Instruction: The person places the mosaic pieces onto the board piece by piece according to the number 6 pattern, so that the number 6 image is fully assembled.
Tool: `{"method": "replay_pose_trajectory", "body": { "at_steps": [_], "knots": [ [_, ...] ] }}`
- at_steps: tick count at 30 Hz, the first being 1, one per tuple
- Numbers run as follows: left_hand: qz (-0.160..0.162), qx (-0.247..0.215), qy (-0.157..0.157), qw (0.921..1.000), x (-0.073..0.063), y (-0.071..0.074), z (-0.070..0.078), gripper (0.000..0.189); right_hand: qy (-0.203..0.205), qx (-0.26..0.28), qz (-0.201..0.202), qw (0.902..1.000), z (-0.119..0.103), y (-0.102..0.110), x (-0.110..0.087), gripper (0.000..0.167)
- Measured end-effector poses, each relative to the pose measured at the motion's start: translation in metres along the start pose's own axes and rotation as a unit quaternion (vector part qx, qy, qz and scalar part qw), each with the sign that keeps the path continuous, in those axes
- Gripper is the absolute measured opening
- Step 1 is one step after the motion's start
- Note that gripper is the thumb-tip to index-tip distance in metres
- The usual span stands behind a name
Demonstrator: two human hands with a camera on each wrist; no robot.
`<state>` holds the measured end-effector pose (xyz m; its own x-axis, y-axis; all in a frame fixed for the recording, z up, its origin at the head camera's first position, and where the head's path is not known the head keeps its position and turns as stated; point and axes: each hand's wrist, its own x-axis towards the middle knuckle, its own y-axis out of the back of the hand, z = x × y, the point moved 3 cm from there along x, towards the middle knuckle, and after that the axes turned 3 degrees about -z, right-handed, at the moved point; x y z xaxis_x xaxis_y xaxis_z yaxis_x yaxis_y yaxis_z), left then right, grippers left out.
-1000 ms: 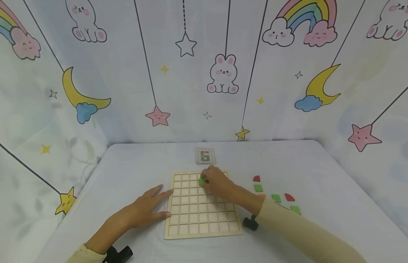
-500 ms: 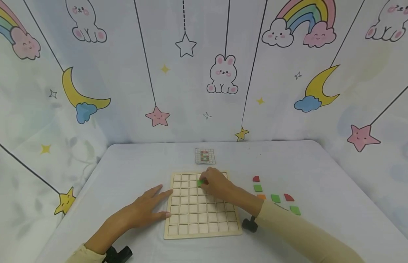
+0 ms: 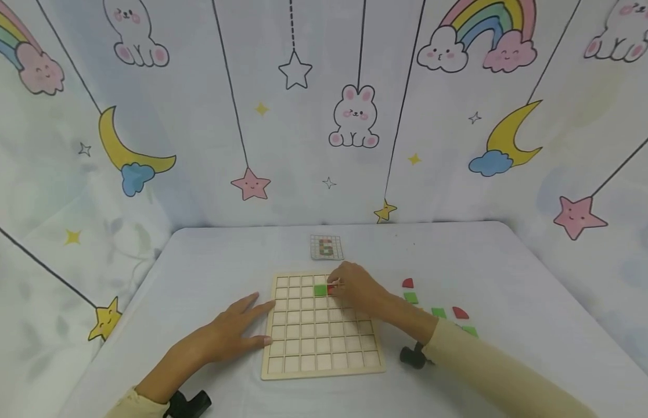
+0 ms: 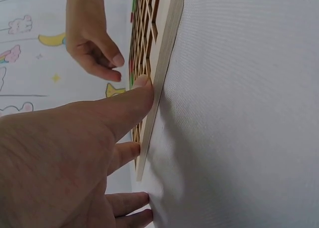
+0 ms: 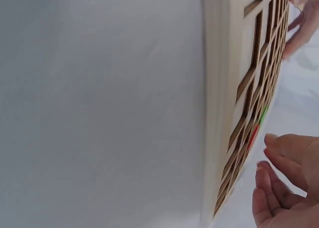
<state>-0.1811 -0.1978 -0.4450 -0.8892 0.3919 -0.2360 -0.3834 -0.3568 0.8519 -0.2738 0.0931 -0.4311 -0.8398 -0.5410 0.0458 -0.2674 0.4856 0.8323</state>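
Note:
A square wooden grid board (image 3: 308, 331) lies on the white table. In its upper part sits a green square tile (image 3: 320, 290), with a red piece (image 3: 330, 289) directly right of it. My right hand (image 3: 357, 290) is over the board beside the red piece and partly hides it in the head view. The right wrist view has this hand's fingers loosely bent, apart from the board, with nothing between them. My left hand (image 3: 227, 334) is spread at the board's left edge, its thumb (image 4: 142, 86) and index finger touching the frame.
A small gridded pattern card (image 3: 326, 248) lies behind the board. Right of the board are loose pieces: red quarter-circles (image 3: 460, 313) and several green squares (image 3: 410, 298). My right sleeve (image 3: 491, 360) passes close to them. A patterned cloth backdrop (image 3: 198, 116) stands behind the table.
My right hand has moved slightly right, off the green tile, which now shows whole in its cell. The red piece beside it has come into view. The left hand stays put.

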Motion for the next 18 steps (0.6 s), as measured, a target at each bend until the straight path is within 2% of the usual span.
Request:
{"method": "replay_pose_trajectory", "body": {
  "at_steps": [4, 8, 14, 18],
  "knots": [
    [-0.001, 0.001, 0.004, 1.0000, 0.000, 0.000, 0.000, 0.079, -0.026, 0.032, 0.028, 0.9987, 0.022, 0.020, -0.014, 0.020],
    [-0.006, -0.003, 0.007, 1.0000, -0.001, 0.001, 0.000, 0.080, -0.046, 0.027, 0.049, 0.9974, 0.045, 0.042, -0.029, 0.026],
    [-0.006, -0.003, 0.002, 1.0000, -0.001, 0.001, 0.002, 0.080, -0.101, 0.023, 0.048, 0.9935, 0.080, 0.072, -0.051, 0.035],
    [-0.002, -0.002, -0.007, 1.0000, -0.001, 0.002, 0.002, 0.080, -0.140, 0.022, 0.044, 0.9889, 0.105, 0.083, -0.066, 0.039]
  ]
}}
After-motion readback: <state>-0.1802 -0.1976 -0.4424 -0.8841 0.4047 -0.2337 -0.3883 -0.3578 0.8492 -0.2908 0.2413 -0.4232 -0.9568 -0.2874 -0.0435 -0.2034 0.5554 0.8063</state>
